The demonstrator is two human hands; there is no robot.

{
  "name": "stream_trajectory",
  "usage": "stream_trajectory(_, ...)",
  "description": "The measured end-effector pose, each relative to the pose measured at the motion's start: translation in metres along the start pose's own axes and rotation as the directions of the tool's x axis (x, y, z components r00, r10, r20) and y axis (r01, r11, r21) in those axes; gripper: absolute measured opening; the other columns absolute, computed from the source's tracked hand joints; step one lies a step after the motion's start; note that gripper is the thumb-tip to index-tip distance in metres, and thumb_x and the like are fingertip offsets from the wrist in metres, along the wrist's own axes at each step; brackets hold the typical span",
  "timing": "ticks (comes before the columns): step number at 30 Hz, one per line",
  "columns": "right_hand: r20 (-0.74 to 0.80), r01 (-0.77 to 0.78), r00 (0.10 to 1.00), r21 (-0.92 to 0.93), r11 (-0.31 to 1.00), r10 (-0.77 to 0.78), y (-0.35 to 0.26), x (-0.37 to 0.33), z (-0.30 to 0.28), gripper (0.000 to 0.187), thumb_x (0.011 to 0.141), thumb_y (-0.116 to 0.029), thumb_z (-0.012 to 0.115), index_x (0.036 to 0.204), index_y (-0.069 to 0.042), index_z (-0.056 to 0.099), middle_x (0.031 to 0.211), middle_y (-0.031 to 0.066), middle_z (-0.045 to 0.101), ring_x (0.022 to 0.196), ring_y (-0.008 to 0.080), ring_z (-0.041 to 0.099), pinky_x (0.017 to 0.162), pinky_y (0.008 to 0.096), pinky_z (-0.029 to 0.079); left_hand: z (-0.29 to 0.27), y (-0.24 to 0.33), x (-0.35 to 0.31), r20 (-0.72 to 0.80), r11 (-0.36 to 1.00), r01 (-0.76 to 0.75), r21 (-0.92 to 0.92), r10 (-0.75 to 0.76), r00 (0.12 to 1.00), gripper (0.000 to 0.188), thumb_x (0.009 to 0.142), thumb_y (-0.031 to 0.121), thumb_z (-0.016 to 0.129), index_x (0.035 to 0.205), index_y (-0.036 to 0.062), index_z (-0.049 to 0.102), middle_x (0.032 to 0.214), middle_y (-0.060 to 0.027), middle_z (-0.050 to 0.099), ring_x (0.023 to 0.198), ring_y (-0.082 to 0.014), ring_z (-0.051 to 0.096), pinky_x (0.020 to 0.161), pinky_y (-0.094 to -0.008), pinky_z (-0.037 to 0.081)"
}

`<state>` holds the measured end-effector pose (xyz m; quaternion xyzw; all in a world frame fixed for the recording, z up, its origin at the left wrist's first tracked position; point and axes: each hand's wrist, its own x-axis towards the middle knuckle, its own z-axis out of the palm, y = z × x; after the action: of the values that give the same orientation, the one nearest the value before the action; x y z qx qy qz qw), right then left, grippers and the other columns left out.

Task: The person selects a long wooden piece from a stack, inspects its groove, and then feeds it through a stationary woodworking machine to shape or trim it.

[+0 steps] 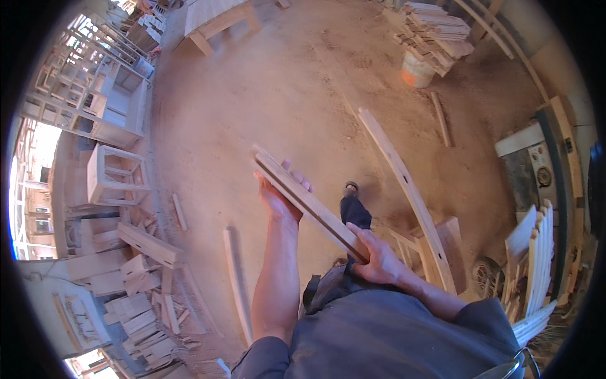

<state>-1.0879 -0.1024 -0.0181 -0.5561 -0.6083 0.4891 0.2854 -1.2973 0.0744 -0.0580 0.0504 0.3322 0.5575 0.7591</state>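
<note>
A wooden rail with a long dark groove along it lies slantwise in front of my body, held in both hands. Its far end points to the upper left. My left hand is closed round that far part, with the palm under it and fingertips showing over the other edge. Close to my waist, my right hand grips the near end, the thumb lying along the wood.
A long beam with slots slants at my right. Stacked boards rest on a bucket. At left stand a stool frame and piled offcuts. A wooden table is at the far end; a stick lies by my left arm.
</note>
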Motion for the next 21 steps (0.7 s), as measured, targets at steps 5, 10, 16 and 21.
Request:
stream_trajectory(5,0.235,-0.219,0.965,0.488,0.845,0.115,0.006,0.121,-0.055,0.084,0.071,-0.001,0.069,0.15,-0.003,0.043,0.133,0.0112,0.06,0.122,0.0167,0.054,0.106,0.0287,0.04,0.062,0.047,0.094,-0.198,0.986,-0.096,0.136,0.122,0.973,0.07,0.102,0.067,0.02,0.104,0.0095,0.06,0.081,-0.0145,0.063,0.075,-0.0347,0.06,0.073,-0.0528,0.051)
stream_trajectory(10,0.199,-0.168,0.978,0.536,0.828,0.069,-0.002,0.216,-0.107,0.085,0.065,-0.001,0.072,0.146,0.0,0.046,0.123,0.008,0.063,0.115,0.0164,0.059,0.102,0.0294,0.044,0.102,0.065,0.184,-0.144,0.985,-0.098,0.144,0.119,0.982,0.059,0.105,0.058,0.026,0.114,0.0099,0.059,0.096,-0.0158,0.066,0.087,-0.0354,0.065,0.083,-0.0562,0.053)
stream_trajectory(16,0.255,-0.308,0.951,0.841,0.444,0.177,-0.01,0.31,-0.146,0.084,0.058,-0.003,0.071,0.14,-0.001,0.051,0.115,0.0115,0.066,0.101,0.0216,0.066,0.09,0.0347,0.054,0.149,0.059,0.276,-0.056,0.988,0.07,0.137,-0.063,0.996,0.053,0.107,0.048,0.034,0.132,0.0057,0.054,0.121,-0.0192,0.064,0.109,-0.034,0.063,0.097,-0.0494,0.051)
stream_trajectory(21,0.141,-0.216,0.964,0.91,0.354,0.227,-0.002,0.393,-0.161,0.081,0.059,-0.008,0.072,0.137,-0.001,0.054,0.115,0.0119,0.067,0.098,0.0239,0.067,0.089,0.0358,0.055,0.158,0.056,0.377,0.115,0.95,0.238,0.204,-0.265,0.957,0.049,0.107,0.044,0.041,0.134,0.0051,0.054,0.123,-0.0192,0.064,0.112,-0.0344,0.062,0.1,-0.0477,0.05)
